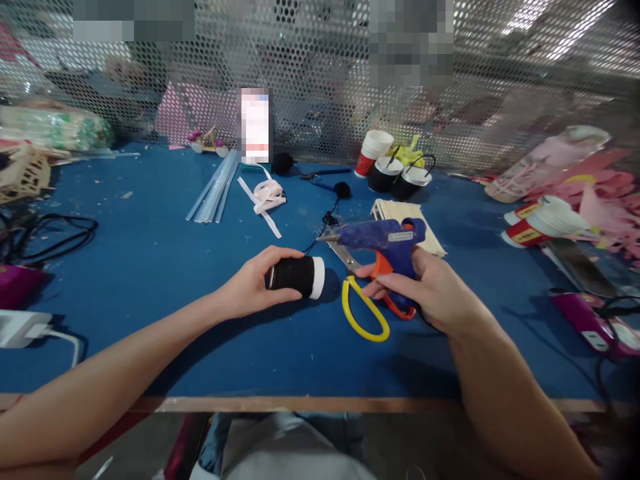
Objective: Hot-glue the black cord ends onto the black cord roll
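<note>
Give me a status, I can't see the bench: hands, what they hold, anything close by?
Left hand grips black-wrapped cup lying on table. Right hand holds blue glue gun, nozzle pointing left. Yellow-handled scissors lie between them.

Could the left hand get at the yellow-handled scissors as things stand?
Probably not straight away: the left hand is wrapped around a black-covered cup. The scissors lie close by on the blue table, partly under the glue gun in the right hand.
</note>
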Action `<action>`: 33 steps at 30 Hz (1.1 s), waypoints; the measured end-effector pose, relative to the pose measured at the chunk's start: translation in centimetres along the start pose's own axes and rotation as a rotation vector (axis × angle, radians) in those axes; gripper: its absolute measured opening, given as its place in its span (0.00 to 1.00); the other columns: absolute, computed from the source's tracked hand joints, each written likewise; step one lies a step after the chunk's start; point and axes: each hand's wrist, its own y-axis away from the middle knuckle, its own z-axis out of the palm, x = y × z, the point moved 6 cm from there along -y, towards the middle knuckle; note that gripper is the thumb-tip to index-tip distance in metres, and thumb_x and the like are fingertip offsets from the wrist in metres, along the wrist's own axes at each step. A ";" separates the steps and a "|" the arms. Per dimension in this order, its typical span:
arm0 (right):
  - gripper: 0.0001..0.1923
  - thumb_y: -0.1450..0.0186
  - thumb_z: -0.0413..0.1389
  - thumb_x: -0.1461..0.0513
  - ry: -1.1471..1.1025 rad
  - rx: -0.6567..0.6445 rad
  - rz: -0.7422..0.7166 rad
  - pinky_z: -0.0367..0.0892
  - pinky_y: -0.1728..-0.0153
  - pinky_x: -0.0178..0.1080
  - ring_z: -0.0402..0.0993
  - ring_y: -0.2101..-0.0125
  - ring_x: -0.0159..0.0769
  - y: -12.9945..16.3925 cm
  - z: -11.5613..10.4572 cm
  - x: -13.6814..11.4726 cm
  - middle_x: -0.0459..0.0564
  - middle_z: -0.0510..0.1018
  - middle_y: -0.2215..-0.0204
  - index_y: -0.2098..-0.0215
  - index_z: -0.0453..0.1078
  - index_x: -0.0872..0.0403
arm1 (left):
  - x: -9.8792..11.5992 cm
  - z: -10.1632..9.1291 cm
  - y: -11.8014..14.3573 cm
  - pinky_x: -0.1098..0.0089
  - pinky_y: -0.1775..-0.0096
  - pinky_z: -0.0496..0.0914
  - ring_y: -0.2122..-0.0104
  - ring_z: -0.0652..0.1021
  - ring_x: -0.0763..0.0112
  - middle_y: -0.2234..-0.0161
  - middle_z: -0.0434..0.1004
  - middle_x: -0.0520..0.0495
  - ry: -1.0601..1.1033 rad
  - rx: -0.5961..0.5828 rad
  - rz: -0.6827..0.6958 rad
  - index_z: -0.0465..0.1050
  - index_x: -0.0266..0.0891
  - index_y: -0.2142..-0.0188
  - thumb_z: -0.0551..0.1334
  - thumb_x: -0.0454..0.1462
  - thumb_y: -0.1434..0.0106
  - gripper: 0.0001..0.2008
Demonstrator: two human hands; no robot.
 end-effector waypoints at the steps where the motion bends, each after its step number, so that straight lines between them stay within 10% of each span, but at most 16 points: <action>1: 0.14 0.42 0.58 0.58 -0.036 -0.002 0.001 0.74 0.69 0.39 0.77 0.71 0.36 -0.2 0.0 0.3 0.55 0.78 0.62 0.60 0.67 0.57 | -0.1 0.1 0.0 0.64 0.54 0.68 0.56 0.73 0.63 0.53 0.70 0.44 0.020 -0.007 -0.023 0.62 0.41 0.49 0.65 0.43 0.45 0.26; 13: 0.07 0.42 0.57 0.58 0.096 -0.096 0.056 0.64 0.81 0.31 0.62 0.85 0.26 0.4 1.4 0.0 0.41 0.68 0.87 0.70 0.69 0.55 | -0.2 0.1 0.1 0.71 0.66 0.70 0.66 0.75 0.69 0.61 0.73 0.48 0.115 -0.072 -0.164 0.63 0.41 0.50 0.64 0.46 0.46 0.26; 33: 0.06 0.42 0.57 0.59 0.610 -0.011 -0.277 0.69 0.70 0.37 0.71 0.75 0.34 1.9 1.8 -0.1 0.46 0.76 0.75 0.69 0.68 0.53 | -0.3 -0.7 -0.3 0.67 0.58 0.69 0.60 0.75 0.65 0.55 0.73 0.46 -0.071 -0.018 -0.129 0.65 0.39 0.51 0.63 0.47 0.46 0.25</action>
